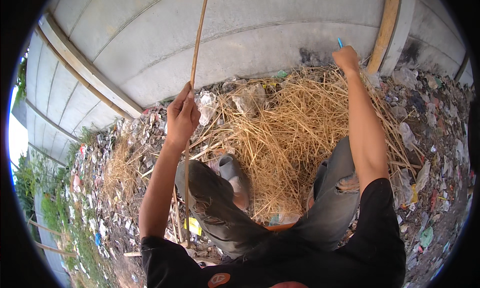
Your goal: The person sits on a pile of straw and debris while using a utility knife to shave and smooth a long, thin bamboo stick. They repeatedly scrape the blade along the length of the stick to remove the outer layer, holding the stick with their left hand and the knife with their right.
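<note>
My left hand (pixel 182 117) is closed round a long, thin brown stick that looks like a bamboo strip (pixel 199 33). The strip runs nearly upright in the view, from the top edge down past my left knee. Stretched out to the right, my right hand (pixel 346 59) makes a fist on a slim blue object (pixel 340 42); only its blue end sticks out, so its kind is hidden. Between my legs and beyond my feet spreads a heap of dry straw-like shavings (pixel 300 123).
A grey concrete panel wall (pixel 280 43) rises ahead, with a bamboo pole (pixel 385 30) against its post on the right. Scattered litter (pixel 435 113) covers the ground on both sides. A whitish plastic bag (pixel 207 108) lies near the wall. Green plants (pixel 52 208) grow far left.
</note>
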### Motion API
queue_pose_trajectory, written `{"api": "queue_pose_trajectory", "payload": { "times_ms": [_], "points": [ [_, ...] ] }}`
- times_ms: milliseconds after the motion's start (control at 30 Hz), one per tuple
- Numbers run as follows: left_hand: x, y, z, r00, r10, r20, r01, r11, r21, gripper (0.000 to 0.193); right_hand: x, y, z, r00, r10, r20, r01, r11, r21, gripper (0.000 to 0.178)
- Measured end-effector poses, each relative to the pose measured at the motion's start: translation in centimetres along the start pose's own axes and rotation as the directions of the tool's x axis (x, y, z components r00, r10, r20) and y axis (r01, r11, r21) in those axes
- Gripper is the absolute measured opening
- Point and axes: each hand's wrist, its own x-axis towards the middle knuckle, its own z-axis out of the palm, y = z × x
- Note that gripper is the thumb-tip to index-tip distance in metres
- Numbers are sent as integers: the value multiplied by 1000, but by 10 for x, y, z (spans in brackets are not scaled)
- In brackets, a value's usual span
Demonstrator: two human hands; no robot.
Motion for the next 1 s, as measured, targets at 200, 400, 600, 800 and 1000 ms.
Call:
{"api": "queue_pose_trajectory", "payload": {
  "times_ms": [200,400,600,800,1000],
  "points": [
    [-30,5,14,988,81,133,-115,956,271,51,-18,-34,0,981,-100,165,7,873,487,30],
    [-140,-31,39,958,-90,273,5,956,294,55,-101,-116,-20,776,-547,315,-153,322,934,44],
    [-163,-47,34,915,-221,338,104,938,329,55,-127,-124,-8,755,-589,286,-49,385,922,36],
    [-142,-29,48,904,-234,358,108,935,338,52,-139,-127,-14,692,-630,352,-108,392,914,36],
    [-117,-20,76,924,-157,348,46,951,306,37,-151,-132,-10,643,-662,386,-158,378,912,39]
  ]
}}
